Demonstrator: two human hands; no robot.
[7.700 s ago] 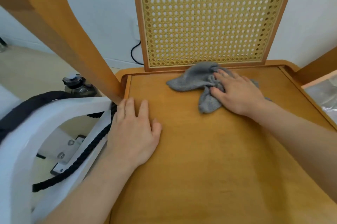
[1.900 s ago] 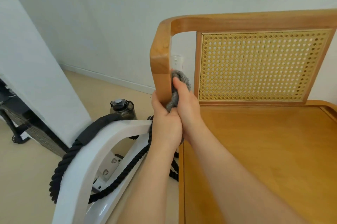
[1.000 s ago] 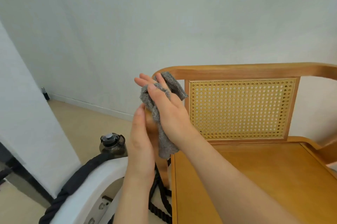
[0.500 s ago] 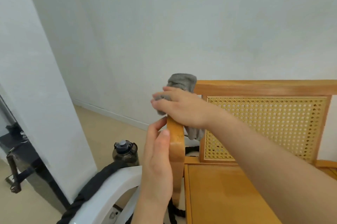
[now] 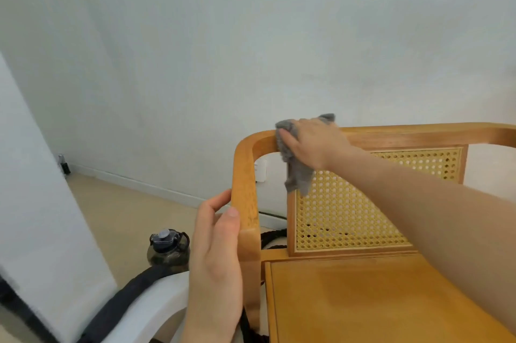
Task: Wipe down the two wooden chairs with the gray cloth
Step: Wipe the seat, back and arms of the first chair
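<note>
Two hands are working: the right hand is clasping the gray cloth over the chair rail at one o'clock, the left hand is gripping its post at seven; sweeping steadily towards three o'clock is likely serving best.

We see the right hand laid over the gray cloth, holding it against the top rail of the wooden chair, just beside the rail's rounded left corner. One end of the cloth hangs down in front of the cane back panel, and another peeks up behind the knuckles. The left hand grips the chair's left side post, thumb on its front face and fingers curled round the outer edge. On the floor left of the chair stands a dark water bottle, near a white curved frame wrapped with black rope.
</note>
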